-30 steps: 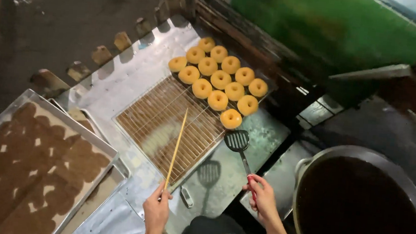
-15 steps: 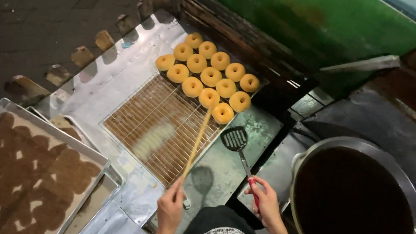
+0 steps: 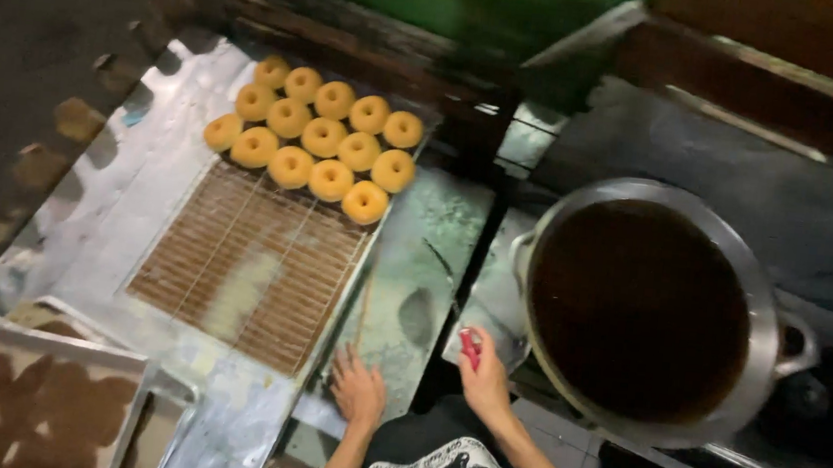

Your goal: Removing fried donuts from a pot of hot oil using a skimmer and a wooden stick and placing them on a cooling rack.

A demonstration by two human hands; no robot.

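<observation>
two hands work at six o'clock in the head view. left hand (image 3: 359, 388) rests with fingers spread on the steel table (image 3: 425, 255), touching the lower end of a thin wooden stick (image 3: 364, 310) that lies along the right edge of the wire rack (image 3: 243, 269). right hand (image 3: 486, 379) is closed around a red handle (image 3: 470, 348) of a tool, its blurred head toward twelve o'clock. golden doughnuts (image 3: 315, 135) sit at the rack's twelve o'clock end. at three o'clock stands a big pan of dark oil (image 3: 639, 309). tray of brown pieces (image 3: 20, 405) at eight o'clock.
</observation>
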